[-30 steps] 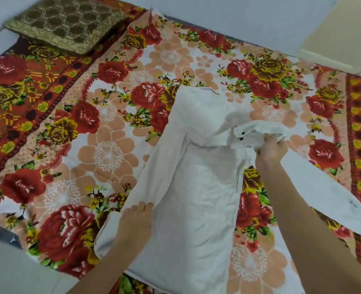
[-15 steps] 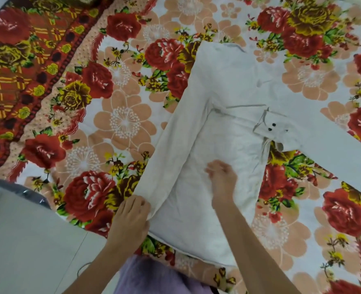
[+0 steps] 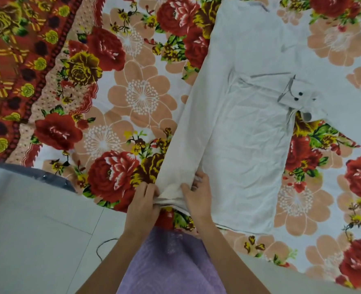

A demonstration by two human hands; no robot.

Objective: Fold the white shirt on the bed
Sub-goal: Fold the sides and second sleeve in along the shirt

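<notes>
- Fingers point(image 3: 152, 193) of our left hand point(image 3: 142, 209) and fingers point(image 3: 193, 186) of our right hand point(image 3: 196, 200) are closing together on the near corner of the white shirt point(image 3: 249, 145), pinching the bunched hem where the folded side panel ends.
- We are keeping the shirt spread across the floral bedspread point(image 3: 133, 96), its hem at the near edge of the bed point(image 3: 292, 251), its body running away from us toward the top of the view.
- One cuffed sleeve point(image 3: 298, 96) is lying folded across the chest, two dark buttons showing; the other sleeve point(image 3: 355, 124) is trailing off to the right, unfolded.
- We are judging the main risk to be the corner: both hands are gripping right at the mattress edge, so a pull toward us could be dragging the hem off the bed and down to the floor point(image 3: 37, 230).
- We are also seeing the folded side strip lying at a slant, wider at the top than at the hem; tugging it unevenly could be undoing the crease or skewing the fold.
- Lifting sharply could be flipping the sleeve off the chest.
- Open bedspread is lying to the left and beyond the shirt, giving us room to be sliding the garment away from the edge.
- Our lilac garment point(image 3: 171, 262) is pressing against the bed's edge, leaving us little space near.
</notes>
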